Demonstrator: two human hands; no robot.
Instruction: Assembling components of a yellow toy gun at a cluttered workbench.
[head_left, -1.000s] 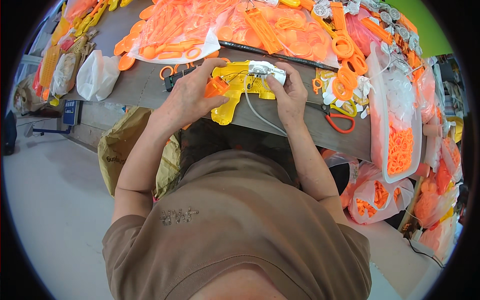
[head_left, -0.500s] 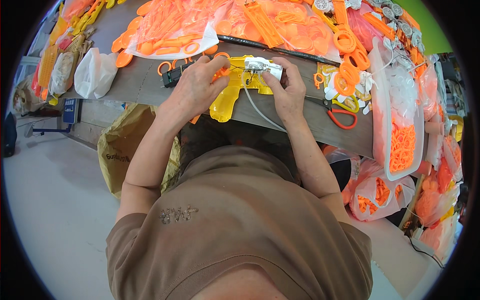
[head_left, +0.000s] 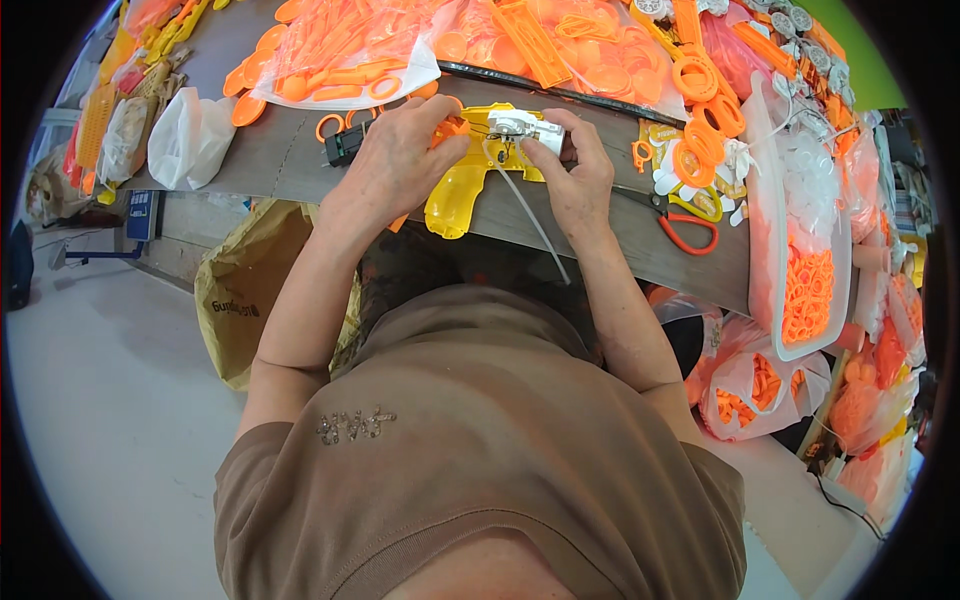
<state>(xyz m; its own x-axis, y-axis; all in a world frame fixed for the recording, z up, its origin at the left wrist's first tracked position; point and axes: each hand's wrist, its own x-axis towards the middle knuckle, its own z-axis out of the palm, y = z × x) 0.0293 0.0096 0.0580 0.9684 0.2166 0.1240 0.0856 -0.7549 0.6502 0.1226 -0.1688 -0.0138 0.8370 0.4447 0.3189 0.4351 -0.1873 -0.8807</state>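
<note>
On the table edge in front of me lies a yellow gun-shaped plastic shell, with its grip pointing toward me. A white plastic mechanism with thin dark wires sits in its upper part. My right hand pinches the white mechanism at its right end, thumb in front and fingers behind. From it a clear thin tube hangs over the table edge. My left hand is closed at the shell's left end on a small orange plastic part, which its fingers partly cover.
A black block-like tool lies left of my left hand. Red-handled scissors rest at the right. Bagged orange parts lie behind a black bar. A translucent bin stands far right, and a paper bag below the table.
The tube's free end has swung clear of my right wrist and hangs lower. The shell and both hands have shifted slightly, staying at the same parts.
</note>
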